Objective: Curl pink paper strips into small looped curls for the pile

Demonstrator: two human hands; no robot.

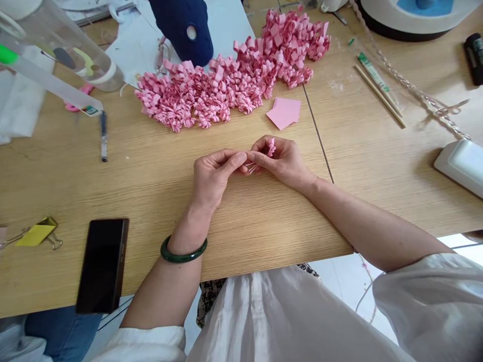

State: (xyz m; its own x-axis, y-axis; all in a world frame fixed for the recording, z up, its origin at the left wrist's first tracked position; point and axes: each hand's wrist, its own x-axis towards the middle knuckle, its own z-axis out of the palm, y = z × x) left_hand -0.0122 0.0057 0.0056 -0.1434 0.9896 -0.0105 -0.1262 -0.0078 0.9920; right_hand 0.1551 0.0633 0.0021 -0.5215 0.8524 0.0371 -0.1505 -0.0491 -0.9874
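Note:
My left hand and my right hand meet above the wooden table, thumbs and fingertips pinched together. Between them is a small pink paper piece cut into thin strips, with a curled end sticking up by my right fingers. Both hands are closed on this paper; the fingers cover most of it. Beyond them lies a long heap of pink curled paper flowers. A few flat pink paper squares rest just past my right hand.
A dark blue object stands behind the heap. On the left are a clear bottle, a pen, a phone and a binder clip. On the right lie wooden chopsticks, a braided cord and a white block.

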